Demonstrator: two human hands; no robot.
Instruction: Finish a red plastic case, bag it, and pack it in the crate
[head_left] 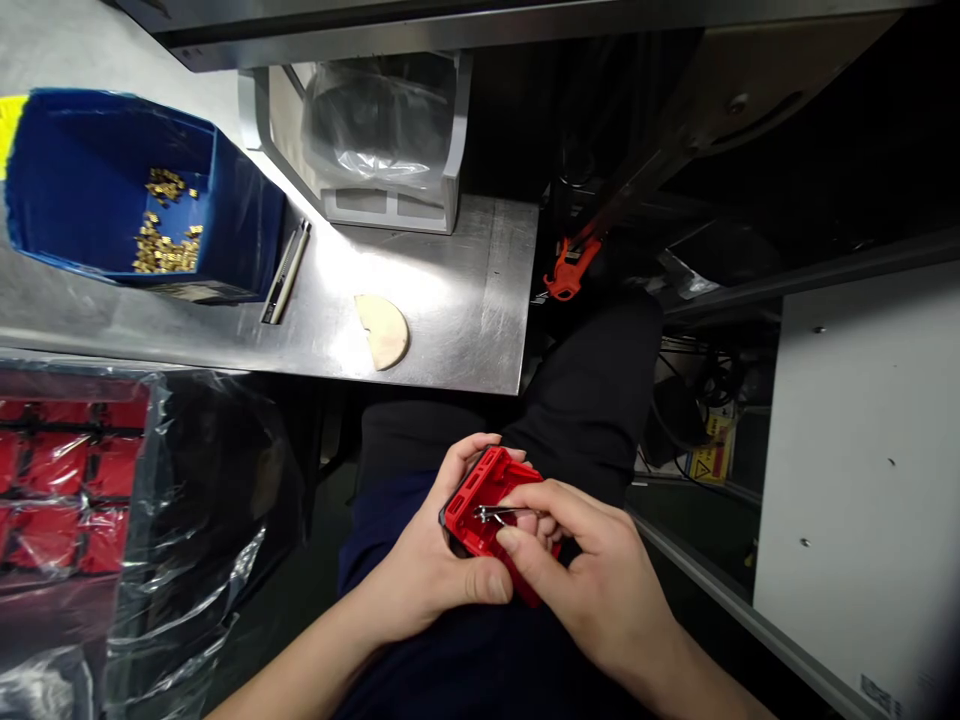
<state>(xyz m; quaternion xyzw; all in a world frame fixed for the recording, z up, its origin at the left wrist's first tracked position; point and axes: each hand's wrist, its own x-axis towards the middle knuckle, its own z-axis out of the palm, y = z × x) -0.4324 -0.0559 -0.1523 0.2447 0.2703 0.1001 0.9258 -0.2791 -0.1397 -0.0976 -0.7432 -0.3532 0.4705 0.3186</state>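
Over my lap, my left hand point(420, 565) is wrapped around a small red plastic housing point(480, 500) and holds it tilted. My right hand point(592, 570) pinches thin metal tweezers point(499, 514), whose tips rest inside the housing. Both hands touch the red part and sit close together. What the tweezer tips hold is too small to see.
A steel table point(465, 330) carries a blue bin point(240, 215) of small brass pieces point(161, 245), a pen-like tool point(285, 272), a tan half-disc point(384, 330) and a white holder with a plastic bag point(382, 130). Bagged red parts point(67, 470) lie at left. A white panel point(862, 450) stands right.
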